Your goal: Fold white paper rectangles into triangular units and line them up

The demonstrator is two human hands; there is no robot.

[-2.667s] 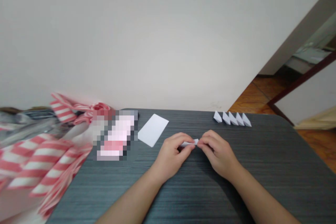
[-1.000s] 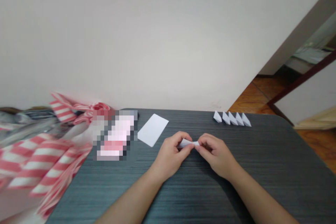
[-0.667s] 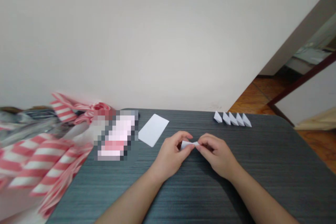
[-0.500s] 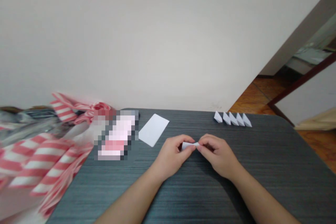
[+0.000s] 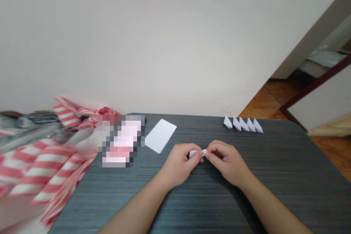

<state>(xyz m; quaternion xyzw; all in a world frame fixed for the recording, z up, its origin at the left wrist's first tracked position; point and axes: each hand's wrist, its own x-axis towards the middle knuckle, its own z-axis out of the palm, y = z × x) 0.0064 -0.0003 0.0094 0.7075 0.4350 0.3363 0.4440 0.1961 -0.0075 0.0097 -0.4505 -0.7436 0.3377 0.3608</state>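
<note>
1. Now the left hand (image 5: 181, 166) curls in tighter: its thumb presses on the small folded paper (image 5: 192, 153), and a fingertip peeks out just below, where half a second ago that finger lay along the far edge

2. Across from it, the right hand (image 5: 229, 161) barely shifts; thumb and fingers stay pinched together on the paper's right end

3. So both grips are clamped on the same piece, which sits between the two hands over the dark table (image 5: 192, 208), though I can't tell whether it touches the surface

4. Less white shows than a moment ago, only a patch inside the left hand's curl and a little tip beside the right fingers; to my eye the paper is being pressed or bent right there, but the crease itself is hidden

5. Meanwhile, at the far right, the row of five folded papers (image 5: 244, 124) stays put, well apart from the hands, with the leftmost set off by a slightly wider gap

6. Off to the left, the flat white sheet (image 5: 160, 136) lies untouched, between the left hand and a pixelated object (image 5: 124, 139)
</note>
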